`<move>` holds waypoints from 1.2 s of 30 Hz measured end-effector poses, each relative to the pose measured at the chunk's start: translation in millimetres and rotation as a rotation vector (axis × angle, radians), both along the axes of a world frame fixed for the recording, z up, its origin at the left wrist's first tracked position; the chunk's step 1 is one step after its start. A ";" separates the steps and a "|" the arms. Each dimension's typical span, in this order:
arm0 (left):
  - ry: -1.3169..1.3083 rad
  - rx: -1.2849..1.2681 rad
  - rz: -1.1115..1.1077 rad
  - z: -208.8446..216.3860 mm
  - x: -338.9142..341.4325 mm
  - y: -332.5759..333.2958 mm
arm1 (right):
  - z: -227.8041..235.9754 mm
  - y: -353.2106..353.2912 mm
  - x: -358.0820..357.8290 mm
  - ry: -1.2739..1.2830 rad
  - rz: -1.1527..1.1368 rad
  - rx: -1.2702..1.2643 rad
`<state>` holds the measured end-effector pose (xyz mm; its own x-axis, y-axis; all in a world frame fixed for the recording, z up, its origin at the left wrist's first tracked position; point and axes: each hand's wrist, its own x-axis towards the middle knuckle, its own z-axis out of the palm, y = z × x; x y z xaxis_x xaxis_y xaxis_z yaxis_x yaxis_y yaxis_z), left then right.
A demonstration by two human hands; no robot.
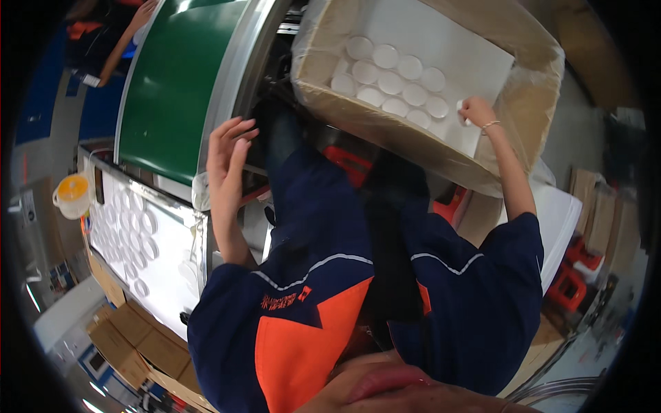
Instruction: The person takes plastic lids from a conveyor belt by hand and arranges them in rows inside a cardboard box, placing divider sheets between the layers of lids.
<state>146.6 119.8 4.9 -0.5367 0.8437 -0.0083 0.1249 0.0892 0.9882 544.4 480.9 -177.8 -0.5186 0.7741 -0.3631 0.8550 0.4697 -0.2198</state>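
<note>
My right hand point(476, 111) is inside a large carton point(358, 110), its fingers closed on a white round disc point(461, 114) seen nearly edge-on. Just left of that hand, several flat white discs point(391, 82) lie in close rows on a white sheet point(441, 34) within the carton. My left hand point(228, 155) is raised beside the metal edge of the green conveyor belt point(182, 76). Its fingers are apart and curve slightly, with nothing in them.
A bright white work surface point(169, 296) at the left bears several white round pieces point(131, 230). An orange-lidded tub point(71, 196) stands past its far edge. Cardboard boxes point(131, 337) sit below. Another person's arm point(120, 48) shows beyond the belt. Red stools point(568, 286) are at the right.
</note>
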 end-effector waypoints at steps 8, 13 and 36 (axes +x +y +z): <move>0.077 -0.013 0.062 5.7 4.5 -21.1 | -96.7 -27.8 -20.7 -0.208 -0.019 -0.382; 0.259 -0.024 0.322 10.2 -34.1 -76.3 | -139.4 -31.2 2.5 0.103 0.034 -0.251; 0.798 -1.055 0.932 -119.6 -307.7 -362.6 | -117.7 20.7 -105.4 -0.006 0.453 -0.375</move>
